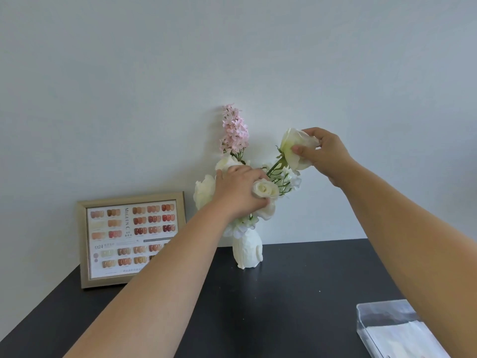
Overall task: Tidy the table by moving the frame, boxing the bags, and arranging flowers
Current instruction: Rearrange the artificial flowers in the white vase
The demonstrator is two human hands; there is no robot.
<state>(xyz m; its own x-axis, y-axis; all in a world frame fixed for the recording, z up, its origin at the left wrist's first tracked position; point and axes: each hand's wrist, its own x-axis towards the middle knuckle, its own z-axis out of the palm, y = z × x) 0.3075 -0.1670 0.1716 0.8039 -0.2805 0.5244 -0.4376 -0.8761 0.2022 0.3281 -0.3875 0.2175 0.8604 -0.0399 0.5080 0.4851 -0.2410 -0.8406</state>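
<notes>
Where hands (240, 192) reach, frame (131, 240) beside.

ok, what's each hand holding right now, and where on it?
Right hand grips a white rose by its bloom. Left hand is closed among the bouquet's blooms above the vase.

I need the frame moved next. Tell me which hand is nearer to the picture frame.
Left. The left hand is among the flowers just right of the picture frame; the right hand is farther right, gripping a white rose.
</notes>
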